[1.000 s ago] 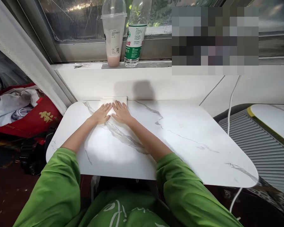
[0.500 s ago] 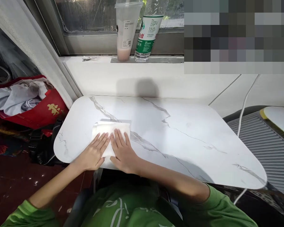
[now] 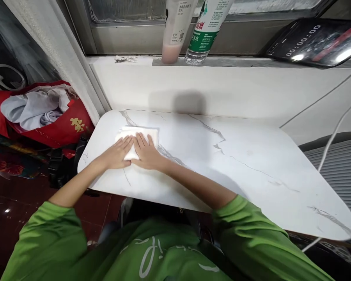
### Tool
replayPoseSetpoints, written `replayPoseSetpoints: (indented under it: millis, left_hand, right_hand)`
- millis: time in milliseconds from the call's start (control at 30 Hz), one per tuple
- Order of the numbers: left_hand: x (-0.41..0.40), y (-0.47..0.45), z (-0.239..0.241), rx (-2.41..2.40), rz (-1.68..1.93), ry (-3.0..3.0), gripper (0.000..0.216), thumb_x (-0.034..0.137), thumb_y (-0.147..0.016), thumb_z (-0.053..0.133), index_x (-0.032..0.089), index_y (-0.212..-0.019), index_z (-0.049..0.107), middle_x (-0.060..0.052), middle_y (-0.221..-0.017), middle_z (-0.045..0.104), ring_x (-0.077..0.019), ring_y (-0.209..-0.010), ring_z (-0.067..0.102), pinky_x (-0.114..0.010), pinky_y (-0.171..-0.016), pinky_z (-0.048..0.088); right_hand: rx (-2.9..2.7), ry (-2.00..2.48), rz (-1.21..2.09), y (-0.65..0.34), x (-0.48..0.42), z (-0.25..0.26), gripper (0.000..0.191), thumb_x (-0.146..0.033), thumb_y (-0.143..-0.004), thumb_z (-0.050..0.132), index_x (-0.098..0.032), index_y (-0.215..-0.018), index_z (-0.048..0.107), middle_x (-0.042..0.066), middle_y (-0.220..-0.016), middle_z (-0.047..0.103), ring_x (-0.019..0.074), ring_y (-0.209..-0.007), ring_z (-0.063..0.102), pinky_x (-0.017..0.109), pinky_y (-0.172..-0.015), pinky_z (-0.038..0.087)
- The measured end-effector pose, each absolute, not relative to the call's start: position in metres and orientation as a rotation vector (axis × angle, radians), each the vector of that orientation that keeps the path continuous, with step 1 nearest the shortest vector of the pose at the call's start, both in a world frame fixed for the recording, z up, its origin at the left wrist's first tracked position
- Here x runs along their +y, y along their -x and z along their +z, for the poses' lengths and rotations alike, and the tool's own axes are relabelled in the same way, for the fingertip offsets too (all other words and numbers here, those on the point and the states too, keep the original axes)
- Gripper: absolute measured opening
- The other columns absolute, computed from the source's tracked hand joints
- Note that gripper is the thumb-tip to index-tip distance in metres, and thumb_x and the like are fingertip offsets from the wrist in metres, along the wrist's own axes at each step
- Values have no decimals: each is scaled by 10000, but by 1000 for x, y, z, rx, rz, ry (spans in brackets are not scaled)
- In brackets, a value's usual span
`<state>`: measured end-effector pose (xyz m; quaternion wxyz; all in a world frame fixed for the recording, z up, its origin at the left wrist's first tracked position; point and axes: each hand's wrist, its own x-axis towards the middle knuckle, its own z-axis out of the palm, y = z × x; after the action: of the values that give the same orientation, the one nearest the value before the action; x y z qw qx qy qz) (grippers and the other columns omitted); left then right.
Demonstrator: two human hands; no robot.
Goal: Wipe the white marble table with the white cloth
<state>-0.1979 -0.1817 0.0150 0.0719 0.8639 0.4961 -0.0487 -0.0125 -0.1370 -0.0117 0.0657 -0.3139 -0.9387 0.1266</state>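
Windowsill (image 3: 140,61) cup (image 3: 178,23) — pink drink (image 3: 170,54), cloth (image 3: 150,134) on table (image 3: 236,168)

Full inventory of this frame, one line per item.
folded cloth: 1, white, table's left end
table: 1, white marble-pattern, centre
drink cup: 1, pink drink inside, windowsill
water bottle: 1, green label, windowsill beside cup
phone: 1, black, windowsill right
bag: 1, red, grey clothes inside, left of table
cable: 1, white, right edge
left hand: 1, flat on cloth
right hand: 1, flat on cloth
sleeves: 2, green, bottom
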Motion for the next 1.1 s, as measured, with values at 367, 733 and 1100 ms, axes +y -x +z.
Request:
replayPoseSetpoints:
  millis: [367,733,1100]
  left_hand:
    - [-38,232,14,1728,-167,-2458,812,219,-783,462,-8,-1507,171,-223,-1592,130,-288,-1483,111,-456,-1195,79]
    - [-142,235,1,1664,-23,-2552,813,74,-793,439,17,-1519,79,-259,-1581,115,-335,-1478,32,-578,-1168,126]
    - [-306,239,20,1715,103,-2534,921,-27,-809,353,213,-1528,-171,-149,-1609,62,-284,-1477,33,-591,-1170,209]
  right_hand:
    - [-2711,1235,423,82,-10,-8,849,-459,-873,382,61,-1505,158,220,-1599,129,318,-1490,69,535,-1184,-4]
    - [-2836,978,375,67,-88,-9,843,-447,-894,413,68,-1505,145,266,-1593,74,355,-1486,24,564,-1176,-29]
    - [-2827,679,571,67,-225,6,909,-484,-878,479,92,-1495,141,311,-1569,27,397,-1470,-56,614,-1167,-58]
